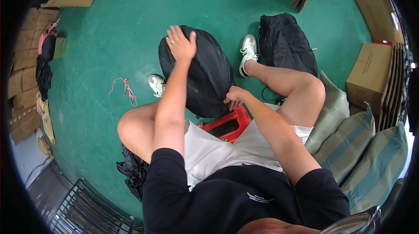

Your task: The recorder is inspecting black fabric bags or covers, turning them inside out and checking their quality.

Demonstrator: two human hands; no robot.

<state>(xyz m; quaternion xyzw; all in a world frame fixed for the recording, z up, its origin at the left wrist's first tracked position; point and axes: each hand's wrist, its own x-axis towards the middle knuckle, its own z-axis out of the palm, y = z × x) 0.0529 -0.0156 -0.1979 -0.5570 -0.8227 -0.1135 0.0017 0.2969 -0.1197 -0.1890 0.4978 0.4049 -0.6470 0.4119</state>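
From my remote seat I see the black bag (207,68) between the person's feet, a full, rounded oval of thin, slightly glossy fabric, stretched fairly smooth over its bulge and faintly creased. The left hand (180,44) is spread wide, its palm flat against the bag's upper part, fingers pointing to the far edge. The right hand (235,96) has its fingers curled at the bag's near right edge; I cannot tell whether they pinch the cloth. Just below it I make out a hard, shiny red plastic frame (242,119) with a hollow middle. Beyond the right shoe, a second black bundle (286,42), more wrinkled, lies on the smooth green floor (100,59). Thin pink string (127,91) sits in a loose tangle at left.
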